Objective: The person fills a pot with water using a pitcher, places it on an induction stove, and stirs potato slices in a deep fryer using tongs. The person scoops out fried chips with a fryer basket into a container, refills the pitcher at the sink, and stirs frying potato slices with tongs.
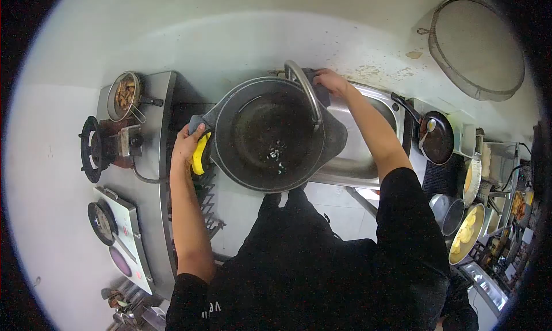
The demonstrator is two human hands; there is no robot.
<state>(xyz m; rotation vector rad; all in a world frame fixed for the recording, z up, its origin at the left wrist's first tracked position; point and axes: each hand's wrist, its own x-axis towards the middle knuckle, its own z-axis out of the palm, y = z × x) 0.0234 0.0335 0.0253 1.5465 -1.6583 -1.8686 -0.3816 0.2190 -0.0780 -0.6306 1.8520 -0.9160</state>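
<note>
A large dark pot [259,135] is held over the edge of the steel sink [368,158], with a few light bits lying on its bottom. My left hand [187,144] is closed on the pot's left handle, and a yellow sponge-like object [200,154] shows just beside that hand. On the far right handle, my right hand [332,82] is closed too, its fingertips partly hidden. The curved faucet [305,89] reaches over the pot's right side.
At left, a steel counter carries a strainer with brown pieces [125,95], a gas burner [92,149] and a small pan [102,222] on a cooktop. At right are a frying pan [438,141] and a bowl of yellow food [467,233]. A large sieve [477,46] hangs on the wall.
</note>
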